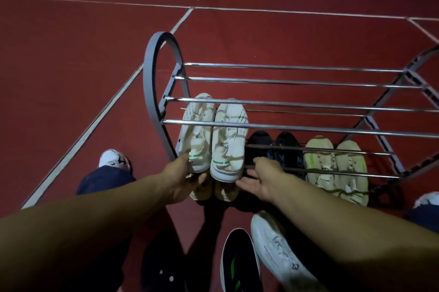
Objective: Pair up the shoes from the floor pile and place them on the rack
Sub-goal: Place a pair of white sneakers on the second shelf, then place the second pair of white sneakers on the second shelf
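The left hand (183, 176) grips the left white sneaker's (196, 135) heel on the rack (297, 125), while the right hand (257, 181) lies open-fingered beside the right white sneaker (229, 139).

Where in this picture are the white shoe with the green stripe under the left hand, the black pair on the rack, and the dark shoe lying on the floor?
white shoe (196, 139): head view, laced upper.
black pair (275, 147): head view, toe area between rails.
dark shoe (240, 261): head view, insole.
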Motion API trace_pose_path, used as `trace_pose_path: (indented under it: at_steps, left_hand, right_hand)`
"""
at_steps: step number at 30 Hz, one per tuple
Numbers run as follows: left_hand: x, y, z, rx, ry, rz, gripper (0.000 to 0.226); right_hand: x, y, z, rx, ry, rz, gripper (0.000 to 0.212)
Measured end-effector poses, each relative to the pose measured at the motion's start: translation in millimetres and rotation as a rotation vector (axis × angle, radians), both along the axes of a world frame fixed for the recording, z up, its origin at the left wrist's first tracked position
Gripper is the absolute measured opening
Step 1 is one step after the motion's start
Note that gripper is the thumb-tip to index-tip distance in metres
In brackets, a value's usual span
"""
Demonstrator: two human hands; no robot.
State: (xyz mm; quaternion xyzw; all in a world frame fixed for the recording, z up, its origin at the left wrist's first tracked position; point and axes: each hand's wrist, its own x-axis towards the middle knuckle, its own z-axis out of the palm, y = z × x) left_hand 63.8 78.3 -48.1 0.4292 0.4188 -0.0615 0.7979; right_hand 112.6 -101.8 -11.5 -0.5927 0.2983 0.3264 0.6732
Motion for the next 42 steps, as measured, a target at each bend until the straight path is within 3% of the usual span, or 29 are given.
trace_pose_path:
  at_steps: [7,12,17,20,25,29,34,36,40,42]
  left_hand:
    - [-3.1,-6.9,10.9,-0.024,-0.024,-0.026,0.032]
    - [-5.5,-5.1,14.6,-0.004,-0.045,-0.044,0.031]
    - [-6.2,-5.4,16.6,-0.035,-0.088,-0.037,0.031]
    - [-5.1,-5.3,15.4,-0.019,-0.088,-0.070,0.030]
    - [-3.7,-1.6,9.9,0.043,0.001,-0.073,0.024]
    - [-11.6,-0.8,9.6,0.122,0.098,-0.129,0.044]
    - [-20.9,-3.9,18.6,0.147,0.081,-0.106,0.075]
    - [-30.6,-6.8,20.2,0.143,0.063,-0.077,0.079]
    - [-66.8,-36.5,5.9,0.138,0.071,0.054,0.030]
    - [-95.5,-52.8,-17.8,0.268,0.151,0.023,0.025]
  right_hand:
    - [3.0,-8.2,-17.1,-0.089,-0.048,-0.011,0.042]
    - [-10.3,6.2,2.4,0.117,0.042,0.272,0.034]
    - [-11.4,25.4,-13.0,0.130,-0.062,0.043,0.028]
    - [-13.2,28.8,-15.6,0.127,-0.074,0.025,0.024]
    - [-1.1,25.5,-11.9,0.087,-0.107,0.004,0.043]
    - [-6.9,17.1,-9.6,0.010,-0.132,0.150,0.045]
    - [-14.7,10.5,-14.9,-0.069,-0.143,0.287,0.072]
    - [-21.3,8.3,-24.7,-0.173,-0.189,0.256,0.067]
    - [-57.2,-0.8,-54.0,-0.384,-0.299,0.292,0.038]
    - [-84.6,-7.5,-69.5,-0.357,-0.204,0.429,0.026]
